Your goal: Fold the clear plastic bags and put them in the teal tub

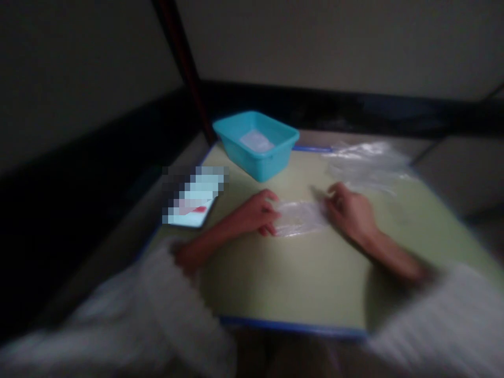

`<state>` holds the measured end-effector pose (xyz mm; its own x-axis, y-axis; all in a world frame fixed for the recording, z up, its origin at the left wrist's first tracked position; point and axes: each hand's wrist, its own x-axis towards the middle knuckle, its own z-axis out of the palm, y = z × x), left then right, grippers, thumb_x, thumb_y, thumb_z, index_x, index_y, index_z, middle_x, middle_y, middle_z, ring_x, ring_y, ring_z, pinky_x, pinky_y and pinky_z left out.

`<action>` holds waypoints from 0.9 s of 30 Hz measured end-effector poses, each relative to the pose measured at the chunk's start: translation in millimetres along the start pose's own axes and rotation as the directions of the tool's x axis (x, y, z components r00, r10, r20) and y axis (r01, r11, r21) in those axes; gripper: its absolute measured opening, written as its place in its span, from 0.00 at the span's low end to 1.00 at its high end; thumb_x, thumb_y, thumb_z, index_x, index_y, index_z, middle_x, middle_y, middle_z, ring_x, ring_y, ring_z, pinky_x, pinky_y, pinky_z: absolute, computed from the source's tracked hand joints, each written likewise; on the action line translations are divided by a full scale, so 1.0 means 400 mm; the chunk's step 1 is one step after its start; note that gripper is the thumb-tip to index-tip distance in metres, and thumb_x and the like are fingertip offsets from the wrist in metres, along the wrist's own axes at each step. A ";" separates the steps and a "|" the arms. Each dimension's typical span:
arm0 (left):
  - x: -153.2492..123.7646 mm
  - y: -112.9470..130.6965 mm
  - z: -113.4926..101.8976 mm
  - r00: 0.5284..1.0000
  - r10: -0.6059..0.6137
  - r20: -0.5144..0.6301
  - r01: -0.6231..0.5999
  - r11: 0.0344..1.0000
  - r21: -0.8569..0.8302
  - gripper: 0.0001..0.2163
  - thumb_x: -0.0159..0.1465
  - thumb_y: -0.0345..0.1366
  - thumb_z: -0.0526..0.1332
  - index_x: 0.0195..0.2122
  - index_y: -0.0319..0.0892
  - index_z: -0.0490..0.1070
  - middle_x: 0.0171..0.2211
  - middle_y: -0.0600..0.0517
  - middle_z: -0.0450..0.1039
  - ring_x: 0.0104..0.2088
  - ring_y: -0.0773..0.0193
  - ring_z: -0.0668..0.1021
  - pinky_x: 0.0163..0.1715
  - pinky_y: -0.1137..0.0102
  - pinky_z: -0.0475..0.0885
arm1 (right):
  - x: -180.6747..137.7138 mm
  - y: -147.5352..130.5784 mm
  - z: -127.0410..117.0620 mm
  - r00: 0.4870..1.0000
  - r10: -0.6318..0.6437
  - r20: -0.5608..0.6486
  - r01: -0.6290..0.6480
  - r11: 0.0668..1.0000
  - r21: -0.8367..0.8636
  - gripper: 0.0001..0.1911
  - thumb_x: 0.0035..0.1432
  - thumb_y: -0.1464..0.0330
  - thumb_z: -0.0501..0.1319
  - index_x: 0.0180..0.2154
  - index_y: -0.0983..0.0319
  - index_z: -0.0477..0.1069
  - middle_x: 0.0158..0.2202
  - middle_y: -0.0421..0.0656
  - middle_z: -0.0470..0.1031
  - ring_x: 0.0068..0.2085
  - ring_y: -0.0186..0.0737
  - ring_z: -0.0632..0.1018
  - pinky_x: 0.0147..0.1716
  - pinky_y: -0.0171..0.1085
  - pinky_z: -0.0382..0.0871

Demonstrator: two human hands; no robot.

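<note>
A small clear plastic bag (301, 218) lies flat on the table between my hands. At its left end is my left hand (265, 212), fingers spread and bent, with the tips touching the plastic. My right hand (350, 210) is at the other end, slightly blurred, its fingers curled in around the bag's right edge. Whether anything lies inside the bag is too blurred to make out.
Behind my hands stands a turquoise plastic basin (262, 165) with a whitish packet (255, 140) inside. Loose clear plastic (370, 165) is spread at the back right. A lit tablet-like screen (192, 216), partly pixelated, sits at the left. Blue edging (291, 326) borders the pale table (291, 283).
</note>
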<state>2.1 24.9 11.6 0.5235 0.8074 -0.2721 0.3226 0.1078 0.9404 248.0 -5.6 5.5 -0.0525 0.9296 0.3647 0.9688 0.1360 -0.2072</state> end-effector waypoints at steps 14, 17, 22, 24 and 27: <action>-0.010 -0.009 0.090 0.758 0.635 0.149 -0.499 0.418 0.759 0.20 0.64 0.36 0.52 0.56 0.33 0.60 0.60 0.38 0.59 0.62 0.55 0.62 0.60 0.60 0.59 | -0.057 -0.024 0.027 0.888 -0.416 0.195 0.419 0.907 0.030 0.30 0.65 0.61 0.44 0.64 0.68 0.50 0.66 0.56 0.50 0.66 0.51 0.53 0.61 0.55 0.50; 0.002 -0.028 0.116 0.767 0.585 0.265 -0.506 0.295 0.811 0.26 0.66 0.39 0.49 0.62 0.28 0.52 0.65 0.36 0.50 0.66 0.55 0.52 0.64 0.60 0.50 | -0.055 -0.017 0.048 0.870 -0.437 0.229 0.443 0.896 0.025 0.31 0.65 0.61 0.43 0.65 0.68 0.47 0.67 0.54 0.47 0.66 0.49 0.51 0.61 0.55 0.48; 0.012 -0.052 0.125 0.821 0.511 0.256 -0.420 0.236 0.876 0.30 0.68 0.45 0.45 0.63 0.24 0.48 0.65 0.33 0.46 0.66 0.51 0.50 0.64 0.58 0.48 | -0.054 -0.009 0.056 0.851 -0.456 0.259 0.466 0.884 0.024 0.31 0.66 0.60 0.42 0.65 0.69 0.46 0.67 0.55 0.46 0.66 0.48 0.50 0.61 0.53 0.48; 0.011 -0.056 0.125 0.823 0.511 0.249 -0.405 0.220 0.887 0.31 0.68 0.47 0.45 0.62 0.24 0.49 0.65 0.32 0.45 0.66 0.50 0.49 0.64 0.57 0.47 | -0.053 -0.009 0.056 0.847 -0.453 0.277 0.467 0.884 0.017 0.31 0.66 0.60 0.41 0.65 0.71 0.46 0.67 0.55 0.46 0.66 0.47 0.50 0.62 0.53 0.48; 0.010 -0.058 0.128 0.824 0.514 0.239 -0.390 0.208 0.897 0.31 0.68 0.48 0.44 0.62 0.24 0.50 0.65 0.32 0.47 0.66 0.49 0.50 0.64 0.57 0.47 | -0.051 -0.012 0.054 0.848 -0.439 0.298 0.459 0.888 0.004 0.31 0.67 0.60 0.40 0.64 0.72 0.48 0.67 0.55 0.46 0.67 0.47 0.50 0.62 0.53 0.47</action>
<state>37.1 -3.9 -21.6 0.7857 0.5816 0.2107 0.5700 -0.8130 0.1188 239.2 -18.0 -20.5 -0.5421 0.8302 0.1296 0.8357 0.5488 -0.0200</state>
